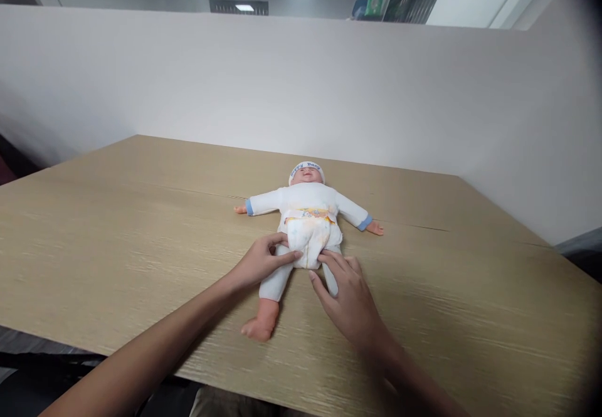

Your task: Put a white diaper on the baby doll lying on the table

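A baby doll [308,194] lies on its back on the table, head toward the wall, arms spread, in a white outfit with blue cuffs. Around its hips sits a white diaper [308,235] with an orange-patterned waistband. My left hand [266,259] grips the diaper's left edge, its thumb on the front near the crotch and its fingers partly hidden at the side. At the right leg edge, the fingertips of my right hand [348,288] touch the diaper, with the thumb held apart below. That hand covers most of the doll's right-side leg.
The wood-grain table [141,235] has a seam running across it. A pale partition wall [282,78] stands along its far side. Beyond the partition, a green package [375,3] shows at the top.
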The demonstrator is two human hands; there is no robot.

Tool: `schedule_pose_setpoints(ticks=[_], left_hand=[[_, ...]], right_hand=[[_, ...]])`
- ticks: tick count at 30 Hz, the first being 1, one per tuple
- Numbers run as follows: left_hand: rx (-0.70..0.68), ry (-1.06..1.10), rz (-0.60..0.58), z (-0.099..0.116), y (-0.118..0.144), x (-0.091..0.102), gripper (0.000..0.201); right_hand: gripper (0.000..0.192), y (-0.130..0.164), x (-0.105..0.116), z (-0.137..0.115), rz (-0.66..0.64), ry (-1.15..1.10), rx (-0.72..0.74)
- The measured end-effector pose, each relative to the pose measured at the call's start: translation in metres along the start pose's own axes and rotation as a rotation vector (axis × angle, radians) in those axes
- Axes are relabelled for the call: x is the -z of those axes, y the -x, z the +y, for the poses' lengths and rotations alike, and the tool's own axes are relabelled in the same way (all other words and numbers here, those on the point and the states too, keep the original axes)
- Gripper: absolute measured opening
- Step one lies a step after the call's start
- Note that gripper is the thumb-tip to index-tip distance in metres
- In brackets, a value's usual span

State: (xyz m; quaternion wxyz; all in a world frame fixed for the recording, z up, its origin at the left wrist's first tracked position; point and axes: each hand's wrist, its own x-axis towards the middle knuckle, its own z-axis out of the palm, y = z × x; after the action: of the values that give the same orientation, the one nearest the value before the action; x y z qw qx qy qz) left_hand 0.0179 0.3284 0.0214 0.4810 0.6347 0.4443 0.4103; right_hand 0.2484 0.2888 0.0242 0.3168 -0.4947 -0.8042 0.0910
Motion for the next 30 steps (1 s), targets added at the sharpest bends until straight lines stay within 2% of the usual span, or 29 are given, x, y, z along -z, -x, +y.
schedule_pose_setpoints(ticks=[4, 9, 12, 15, 18, 22, 26, 30], left_hand=[[0.008, -0.003, -0.007, -0.001, -0.001, -0.001, 0.034], [0.001, -0.056, 0.039, -0.004, -0.001, -0.003, 0.038], [0.003, -0.052, 0.044, -0.005, -0.001, -0.004, 0.042], [-0.039, -0.07, 0.051, -0.004, 0.001, -0.005, 0.04], [-0.09, -0.117, 0.038, -0.001, 0.003, -0.007, 0.036], [-0.096, -0.165, 0.01, 0.003, 0.003, -0.006, 0.037], [-0.039, 0.0, -0.06, 0.002, -0.001, 0.001, 0.041], [0.058, 0.176, -0.101, 0.0, -0.003, 0.007, 0.046]], right_hand=[[0.022, -0.002, -0.004, 0.005, -0.013, -0.009, -0.056], [0.024, -0.013, -0.005, 0.011, 0.051, -0.152, -0.221], [0.034, -0.017, 0.002, 0.014, 0.078, -0.231, -0.311], [0.035, -0.017, 0.014, 0.017, 0.027, -0.242, -0.376], [0.033, -0.016, 0.022, 0.017, -0.038, -0.203, -0.347], [0.032, -0.017, 0.021, 0.012, -0.087, -0.111, -0.268], [0.032, -0.023, 0.013, 0.01, -0.1, -0.116, -0.235], [0.034, -0.026, 0.005, 0.015, -0.088, -0.277, -0.302]])
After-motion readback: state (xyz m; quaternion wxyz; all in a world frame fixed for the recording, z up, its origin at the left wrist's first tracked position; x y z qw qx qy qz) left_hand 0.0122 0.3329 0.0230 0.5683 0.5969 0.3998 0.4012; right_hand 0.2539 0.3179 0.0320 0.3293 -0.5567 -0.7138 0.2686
